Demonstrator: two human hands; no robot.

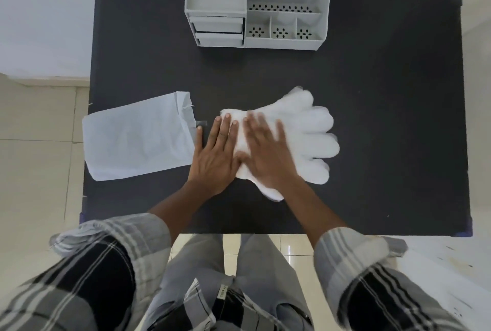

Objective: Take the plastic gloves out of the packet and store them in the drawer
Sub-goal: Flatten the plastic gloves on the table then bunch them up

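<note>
**A:** Hand state?

**B:** Left hand (215,156) was flat, fingers spread, palm down. Its fingertips lay on the near-left edge of the stack of translucent white plastic gloves (297,134); the heel of the hand was on the table. Right hand (268,152) was also open and flat, pressed on the cuff end of the same stack. It was motion-blurred. Neither hand pinched anything.

**A:** Gloves out of the packet?

**B:** Yes. The stack lay flat mid-table, fingers fanned to the right. The flat white paper-like packet (138,142) lay just left of the left hand, open end toward the hands, looking flattened. No gloves showed at its mouth.

**A:** Surface, room?

**B:** Black matte rectangular tabletop (385,78). White wall behind, pale tiled floor (37,160) around and under it.

**A:** Drawer?

**B:** Grey plastic desk organiser (256,4) stood at the far edge, centre. It had open compartments with perforated floors on the right, and small stacked grey drawers (218,29) on its left front. Whether they were fully closed I couldn't tell. It sat well apart from the gloves, with bare table between.

**A:** Anything else?

**B:** Checked grey-black sleeves (101,256) and grey trousers at the bottom.
</note>
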